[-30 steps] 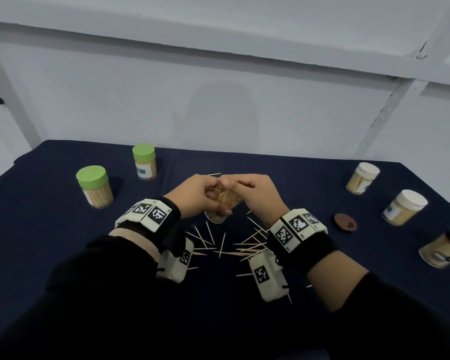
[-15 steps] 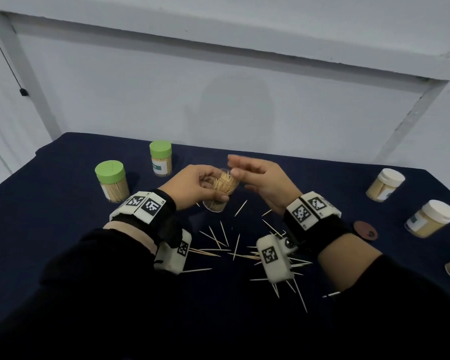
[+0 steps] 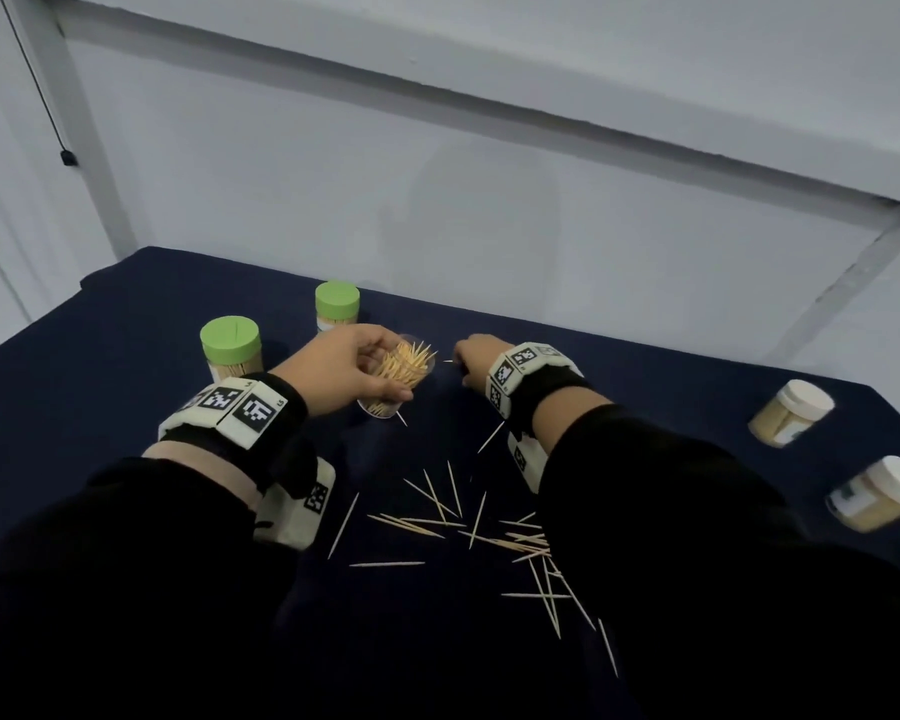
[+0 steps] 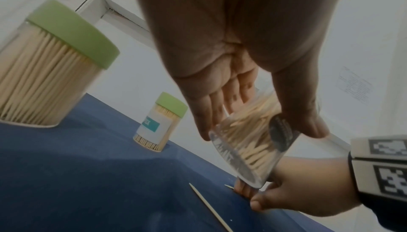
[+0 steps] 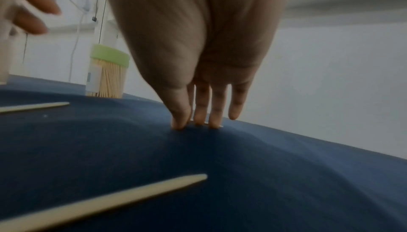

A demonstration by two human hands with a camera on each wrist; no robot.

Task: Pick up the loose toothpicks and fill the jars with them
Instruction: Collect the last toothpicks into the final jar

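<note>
Pale walls stand behind a table (image 3: pixel 126 314) draped in dark blue cloth, where two green-lidded jars (image 3: pixel 231 350) packed with toothpicks sit toward its far left corner and two white-lidded jars (image 3: pixel 793 412) lie near its right edge. Above the table's middle the left hand (image 3: pixel 344 368) wraps its fingers and thumb round an open clear jar (image 3: pixel 396 374), tilted and partly filled with toothpicks, while just beside it the right hand (image 3: pixel 476 358) presses its fingertips (image 5: pixel 199 120) down on a single toothpick (image 3: pixel 449 361) lying on the cloth. Loose toothpicks (image 3: pixel 479 532) lie scattered toward the near edge, between the two dark sleeves.
</note>
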